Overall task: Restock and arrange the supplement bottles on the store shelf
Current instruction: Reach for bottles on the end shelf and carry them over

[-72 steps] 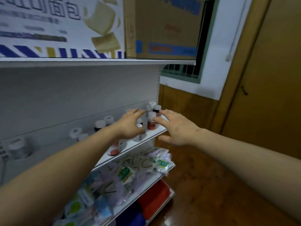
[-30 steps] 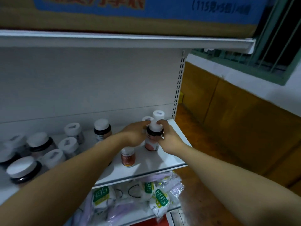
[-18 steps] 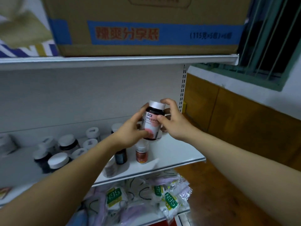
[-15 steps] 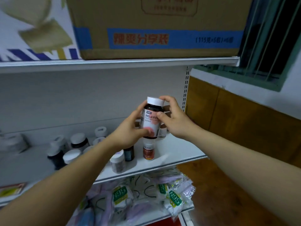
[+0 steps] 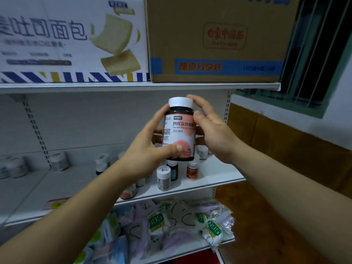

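Right now the supplement bottle (image 5: pixel 179 130) is upright in the air in front of the shelving, white cap at 12 o'clock, label facing the camera, so its long axis runs straight from 12 to 6. The left hand (image 5: pixel 146 149) comes in from 8 o'clock and has the real grip: its thumb lies across the lower label and its fingers wrap round the back. The right hand (image 5: pixel 213 130) sits at 3 o'clock of the bottle with its fingers nearly straight. Its thumb tip touches the bottle's right shoulder and 1 fingertip shows behind the cap; whether the other fingers touch the glass cannot be told.

The relation that matters is vertical. The shelf board (image 5: pixel 219 172) lies at 6 o'clock from the bottle's base, well below it, and the spot directly underneath is already crowded. A white bottle (image 5: pixel 163 177) and an orange-labelled bottle (image 5: pixel 192 171) stand near the front edge, with a few more behind them.

Bare board shows at 4 o'clock of the bottle, toward the right end of the shelf. I judge that the label is being checked and that setting the bottle down comes next. The left hand would have to carry it down and rightward, axis kept vertical, or it will knock its smaller neighbours.
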Motion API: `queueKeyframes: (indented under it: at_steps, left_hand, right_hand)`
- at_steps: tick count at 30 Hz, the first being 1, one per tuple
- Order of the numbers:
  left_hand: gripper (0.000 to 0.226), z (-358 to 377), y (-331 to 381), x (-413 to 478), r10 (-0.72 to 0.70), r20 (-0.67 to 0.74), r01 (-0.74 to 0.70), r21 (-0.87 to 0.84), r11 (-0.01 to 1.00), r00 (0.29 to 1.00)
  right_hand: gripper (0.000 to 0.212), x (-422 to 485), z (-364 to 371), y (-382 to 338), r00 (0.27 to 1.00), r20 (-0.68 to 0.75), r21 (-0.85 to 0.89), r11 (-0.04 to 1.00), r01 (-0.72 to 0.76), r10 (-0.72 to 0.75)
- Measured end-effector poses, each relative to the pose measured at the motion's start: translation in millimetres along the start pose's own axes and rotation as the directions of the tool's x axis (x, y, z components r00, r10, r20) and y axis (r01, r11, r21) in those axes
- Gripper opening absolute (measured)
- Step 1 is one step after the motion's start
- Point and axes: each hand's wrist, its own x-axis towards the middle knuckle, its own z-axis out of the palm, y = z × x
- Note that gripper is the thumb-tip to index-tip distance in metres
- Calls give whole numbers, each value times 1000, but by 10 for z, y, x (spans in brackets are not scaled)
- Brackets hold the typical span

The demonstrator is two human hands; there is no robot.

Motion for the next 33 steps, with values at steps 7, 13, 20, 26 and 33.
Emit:
queueKeyframes:
  at_steps: [7,13,20,26,33]
  left_hand:
    - [75,-40,324,-164,29,-13,-31,-127,991,999]
    - [83,-23,449,-174,1,40,11,-292,956,999]
    - [84,33,464,-176,2,99,37,-395,918,995]
    - [78,-62,428,-320,-69,-76,57,-147,987,995]
    - [79,-593,152,-748,-189,-276,203,23,979,942]
  right_hand:
    - [34,-113,28,-340,992,46,22,993,117,-118]
    - [30,-165,-21,-483,979,96,-2,984,178,-177]
    - [25,-187,-51,-516,967,128,35,975,219,-222]
    - [38,-81,44,-344,963,209,2,985,175,-172]
    - [47,195,801,-37,928,353,-60,987,147,-117]
